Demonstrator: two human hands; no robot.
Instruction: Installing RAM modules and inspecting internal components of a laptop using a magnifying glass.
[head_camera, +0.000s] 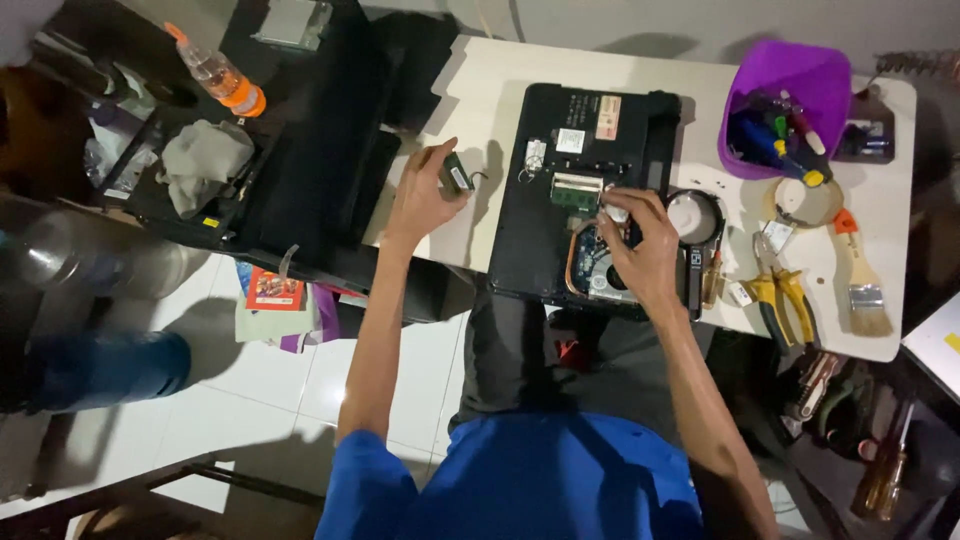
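The laptop (585, 190) under my right hand (640, 245) has a matt black plastic underside with a bare copper pipe showing and a green circuit board, and the small part (456, 175) in my left hand (420, 200) looks like dark plastic. The table (480, 90) is smooth and pale. The bin (790, 75) is glossy purple plastic, the paintbrush (865, 285) has a wooden handle and a metal band, and the pliers (785, 300) have yellow rubbery grips.
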